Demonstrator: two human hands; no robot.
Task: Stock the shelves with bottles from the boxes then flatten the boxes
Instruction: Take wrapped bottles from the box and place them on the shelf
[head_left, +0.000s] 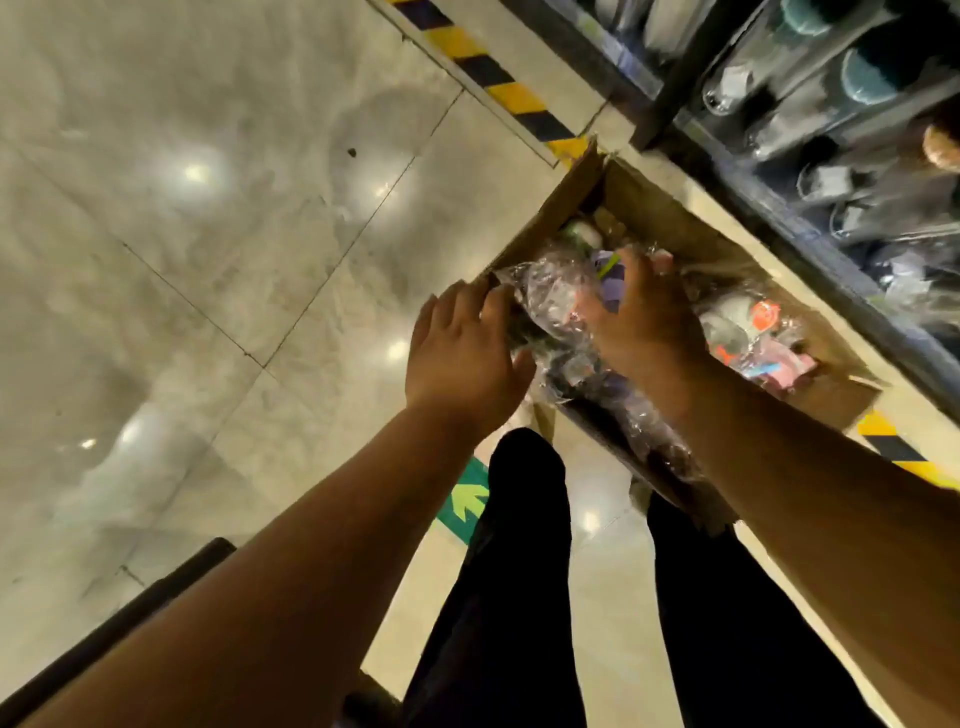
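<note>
An open cardboard box (654, 208) stands on the floor beside the shelf. It holds several bottles wrapped in clear plastic. Both hands reach into it and take hold of one wrapped bottle (550, 306) at the box's near left side. My left hand (462, 353) curls its fingers against the wrap's left side. My right hand (644, 322) grips the wrap from the right and above. More wrapped bottles with orange and pink parts (753, 338) lie further right in the box.
A dark shelf (810, 130) with wrapped bottles runs along the upper right. Yellow-black hazard tape (498, 78) marks the floor along it. My dark-trousered legs (524, 571) stand below the box. A green floor arrow (467, 499) and a dark bar (130, 618) lie near my feet.
</note>
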